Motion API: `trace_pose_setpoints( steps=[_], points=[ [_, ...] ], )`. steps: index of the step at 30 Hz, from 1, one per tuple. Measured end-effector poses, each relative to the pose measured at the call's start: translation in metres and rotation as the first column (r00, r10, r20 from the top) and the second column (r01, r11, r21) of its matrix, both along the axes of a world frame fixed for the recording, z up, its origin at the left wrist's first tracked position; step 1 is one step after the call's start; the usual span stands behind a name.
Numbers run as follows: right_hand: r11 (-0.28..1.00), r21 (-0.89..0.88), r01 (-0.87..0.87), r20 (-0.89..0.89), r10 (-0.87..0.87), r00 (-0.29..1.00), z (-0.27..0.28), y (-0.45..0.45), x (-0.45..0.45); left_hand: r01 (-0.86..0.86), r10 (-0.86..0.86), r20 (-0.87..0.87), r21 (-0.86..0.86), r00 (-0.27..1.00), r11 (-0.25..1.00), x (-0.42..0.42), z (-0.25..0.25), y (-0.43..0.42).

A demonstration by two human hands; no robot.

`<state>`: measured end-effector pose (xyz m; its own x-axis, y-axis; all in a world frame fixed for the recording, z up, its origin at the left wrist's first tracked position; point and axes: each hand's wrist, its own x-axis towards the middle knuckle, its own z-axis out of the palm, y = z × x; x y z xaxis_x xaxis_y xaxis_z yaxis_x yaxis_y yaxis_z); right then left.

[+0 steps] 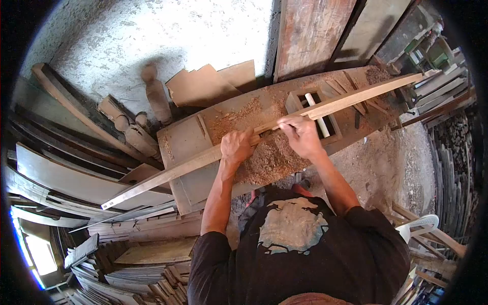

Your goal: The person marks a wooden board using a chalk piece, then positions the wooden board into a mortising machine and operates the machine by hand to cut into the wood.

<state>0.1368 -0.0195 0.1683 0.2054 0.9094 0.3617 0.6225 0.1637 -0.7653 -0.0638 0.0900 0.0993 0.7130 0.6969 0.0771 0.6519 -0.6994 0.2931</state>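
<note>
A long, narrow wooden plank [351, 101] lies slantwise across the bench, its near-left end reaching past the bench edge. My left hand [236, 146] is closed over the plank left of its middle, knuckles up. A little to the right, my right hand [301, 134] is closed at the plank, thumb and fingers pinched together; what they hold, if anything, is hidden. Between the hands, a small dark patch shows on the plank, too small to name. Wood shavings [272, 161] are heaped on the bench beneath and beside the hands.
The workbench [190, 187] carries an open wooden box frame [333, 131] with a pale rod [310, 99] and several thin sticks. Turned wooden posts [158, 101] and torn cardboard [203, 86] lean on the wall. Stacked boards [137, 277] lie at left; a white chair [424, 223] stands at right.
</note>
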Motion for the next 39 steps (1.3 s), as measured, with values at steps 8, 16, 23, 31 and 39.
trace_pose_setpoints(
  steps=[8, 16, 23, 31, 39],
  points=[
    [0.990, -0.106, -0.097, 0.567, 0.140, 0.812, -0.032, 0.012, -0.010, -0.008, 0.008, 0.013, 0.003, 1.000, 1.000, 0.000, -0.003, 0.001],
    [0.981, 0.022, 0.195, 0.478, -0.182, 0.859, -0.005, -0.008, 0.058, 0.002, -0.002, -0.043, -0.008, 0.999, 1.000, 0.001, -0.001, 0.006],
    [0.998, -0.023, 0.055, 0.204, -0.049, 0.978, 0.002, -0.003, 0.002, 0.029, -0.030, 0.050, 0.024, 0.998, 0.999, -0.001, -0.003, 0.002],
    [0.991, 0.000, 0.137, 0.311, -0.130, 0.941, -0.024, -0.005, 0.017, -0.001, 0.001, 0.019, 0.036, 1.000, 0.999, 0.000, -0.001, -0.002],
    [0.990, 0.113, -0.079, 0.094, 0.068, 0.993, -0.033, 0.002, -0.017, 0.021, -0.024, 0.057, 0.062, 0.998, 0.998, -0.002, -0.005, 0.001]
  ],
)
